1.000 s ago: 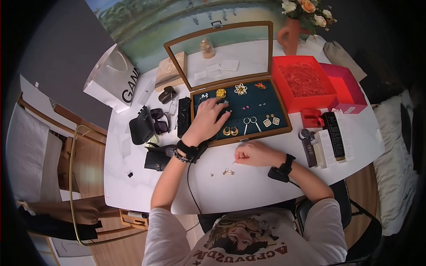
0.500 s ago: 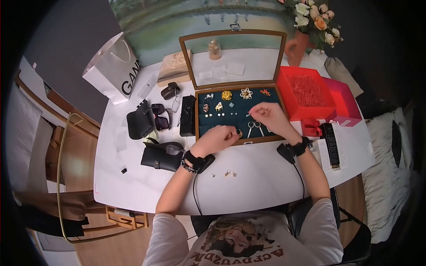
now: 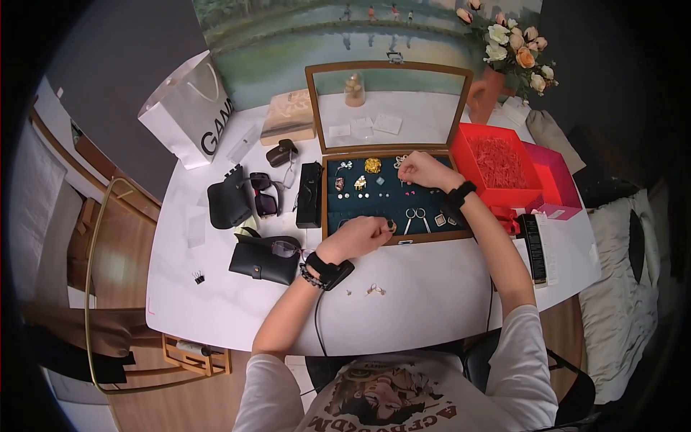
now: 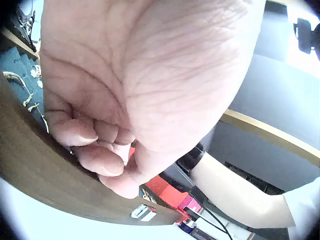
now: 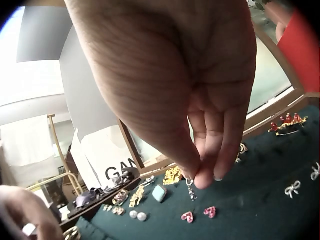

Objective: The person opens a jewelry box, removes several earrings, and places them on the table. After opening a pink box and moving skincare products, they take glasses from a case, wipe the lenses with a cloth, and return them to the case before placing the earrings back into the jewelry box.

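While the right hand pinches a small silver dangling earring, it hangs lengthwise below the fingertips over dark-green fabric lining, near pink heart-shaped studs; left hand farther off, curled, contents unclear.

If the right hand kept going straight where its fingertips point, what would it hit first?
The right hand would probably meet the green lining near the pink heart earrings; its pinched dangling piece might touch first, though depth is unclear.
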A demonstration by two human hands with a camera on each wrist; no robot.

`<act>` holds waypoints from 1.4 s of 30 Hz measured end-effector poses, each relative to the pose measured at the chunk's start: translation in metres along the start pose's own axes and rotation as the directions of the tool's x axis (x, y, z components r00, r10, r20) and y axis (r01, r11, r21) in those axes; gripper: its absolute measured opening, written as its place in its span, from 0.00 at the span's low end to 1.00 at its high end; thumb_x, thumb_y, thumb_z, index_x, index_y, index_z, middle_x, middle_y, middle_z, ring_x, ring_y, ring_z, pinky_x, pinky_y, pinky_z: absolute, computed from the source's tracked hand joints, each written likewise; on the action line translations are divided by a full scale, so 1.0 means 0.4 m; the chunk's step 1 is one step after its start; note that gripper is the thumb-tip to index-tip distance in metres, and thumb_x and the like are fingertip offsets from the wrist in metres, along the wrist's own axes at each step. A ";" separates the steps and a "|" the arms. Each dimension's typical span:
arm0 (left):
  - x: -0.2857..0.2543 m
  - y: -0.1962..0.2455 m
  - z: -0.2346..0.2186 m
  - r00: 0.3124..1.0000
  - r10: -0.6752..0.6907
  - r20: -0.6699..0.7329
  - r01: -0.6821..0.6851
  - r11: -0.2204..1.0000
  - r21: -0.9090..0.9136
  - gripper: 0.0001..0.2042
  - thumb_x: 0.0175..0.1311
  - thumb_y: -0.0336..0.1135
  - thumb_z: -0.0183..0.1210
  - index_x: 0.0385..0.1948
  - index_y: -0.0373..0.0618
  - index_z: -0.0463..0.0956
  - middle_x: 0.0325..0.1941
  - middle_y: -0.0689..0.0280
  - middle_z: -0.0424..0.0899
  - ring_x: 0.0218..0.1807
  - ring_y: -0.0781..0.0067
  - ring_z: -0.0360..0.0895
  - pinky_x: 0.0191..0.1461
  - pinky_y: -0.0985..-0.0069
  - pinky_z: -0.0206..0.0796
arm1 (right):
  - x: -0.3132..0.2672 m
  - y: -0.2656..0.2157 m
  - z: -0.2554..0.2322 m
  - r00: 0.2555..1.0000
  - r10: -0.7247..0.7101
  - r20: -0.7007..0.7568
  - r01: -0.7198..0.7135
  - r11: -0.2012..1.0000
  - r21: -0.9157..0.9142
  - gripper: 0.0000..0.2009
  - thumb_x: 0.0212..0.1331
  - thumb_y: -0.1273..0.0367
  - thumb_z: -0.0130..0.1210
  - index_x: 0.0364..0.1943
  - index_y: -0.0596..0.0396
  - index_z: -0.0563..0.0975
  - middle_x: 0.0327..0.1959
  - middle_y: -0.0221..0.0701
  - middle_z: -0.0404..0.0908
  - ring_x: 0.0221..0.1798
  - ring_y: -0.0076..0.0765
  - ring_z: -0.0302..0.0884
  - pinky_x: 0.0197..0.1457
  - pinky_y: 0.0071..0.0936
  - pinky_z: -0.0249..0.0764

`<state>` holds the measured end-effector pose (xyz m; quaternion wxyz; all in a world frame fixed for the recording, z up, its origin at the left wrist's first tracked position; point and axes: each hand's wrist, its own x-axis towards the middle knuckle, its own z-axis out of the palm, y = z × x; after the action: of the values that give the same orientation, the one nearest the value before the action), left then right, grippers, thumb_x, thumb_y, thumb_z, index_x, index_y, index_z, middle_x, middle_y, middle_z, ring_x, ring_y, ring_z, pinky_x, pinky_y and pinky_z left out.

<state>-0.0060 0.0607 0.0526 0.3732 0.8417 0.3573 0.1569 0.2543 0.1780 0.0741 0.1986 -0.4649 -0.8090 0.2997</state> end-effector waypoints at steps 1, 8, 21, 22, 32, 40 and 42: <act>-0.002 0.005 0.002 1.000 0.009 -0.026 -0.009 1.000 0.025 0.11 0.72 0.40 0.59 0.35 0.41 0.80 0.26 0.58 0.85 0.30 0.56 0.83 0.37 0.64 0.73 | 0.005 0.008 0.002 1.000 -0.013 0.017 0.014 0.998 -0.063 0.04 0.56 0.80 0.60 0.27 0.66 0.84 0.23 0.34 0.86 0.28 0.26 0.86 0.36 0.26 0.81; -0.006 0.015 0.008 0.998 0.020 -0.059 -0.015 0.996 0.089 0.12 0.72 0.40 0.58 0.35 0.41 0.80 0.29 0.57 0.86 0.34 0.51 0.84 0.40 0.61 0.74 | 0.024 0.036 0.019 0.999 0.033 -0.029 -0.035 0.998 -0.047 0.03 0.55 0.78 0.65 0.31 0.65 0.86 0.25 0.34 0.87 0.29 0.24 0.84 0.37 0.25 0.80; -0.026 0.018 -0.027 0.999 0.045 -0.004 -0.044 0.998 0.036 0.10 0.72 0.38 0.60 0.36 0.39 0.80 0.25 0.58 0.83 0.26 0.59 0.81 0.33 0.67 0.70 | -0.076 -0.122 0.039 0.968 -0.047 -0.245 0.052 0.999 0.015 0.06 0.61 0.71 0.65 0.34 0.62 0.85 0.26 0.35 0.87 0.28 0.26 0.84 0.36 0.26 0.79; -0.044 0.026 -0.040 0.999 0.037 -0.001 -0.037 0.999 0.033 0.10 0.72 0.38 0.60 0.36 0.39 0.80 0.25 0.58 0.83 0.26 0.59 0.81 0.33 0.67 0.70 | -0.111 -0.160 0.042 0.986 -0.038 -0.162 0.051 0.996 0.079 0.06 0.63 0.71 0.65 0.36 0.62 0.85 0.26 0.32 0.86 0.28 0.22 0.82 0.34 0.24 0.78; -0.256 0.068 0.007 0.995 0.009 0.097 -0.009 1.000 -0.009 0.10 0.65 0.38 0.68 0.35 0.43 0.79 0.27 0.60 0.85 0.32 0.57 0.85 0.36 0.64 0.73 | -0.407 -0.306 0.252 0.957 -0.127 0.262 0.138 0.990 -0.027 0.10 0.63 0.65 0.63 0.34 0.60 0.83 0.30 0.41 0.86 0.34 0.50 0.86 0.41 0.39 0.79; -0.279 0.104 0.076 0.996 -0.076 -0.044 0.080 0.992 0.098 0.08 0.63 0.34 0.68 0.34 0.42 0.79 0.31 0.59 0.84 0.38 0.53 0.84 0.40 0.60 0.75 | -0.439 -0.292 0.305 0.964 -0.191 0.183 0.200 0.979 -0.035 0.10 0.65 0.67 0.60 0.33 0.62 0.78 0.33 0.43 0.83 0.39 0.55 0.82 0.47 0.50 0.76; -0.282 0.092 0.087 0.998 -0.049 -0.047 0.053 0.994 0.097 0.06 0.63 0.32 0.66 0.34 0.42 0.79 0.32 0.59 0.85 0.39 0.52 0.84 0.42 0.60 0.75 | -0.441 -0.278 0.316 0.965 -0.210 0.156 0.215 0.976 -0.018 0.10 0.65 0.67 0.60 0.33 0.62 0.78 0.34 0.43 0.83 0.40 0.55 0.82 0.47 0.50 0.76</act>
<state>-0.0480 -0.0555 0.0567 0.3274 0.8459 0.3940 0.1483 0.1942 -0.0567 0.0473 0.1590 -0.3545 -0.8722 0.2972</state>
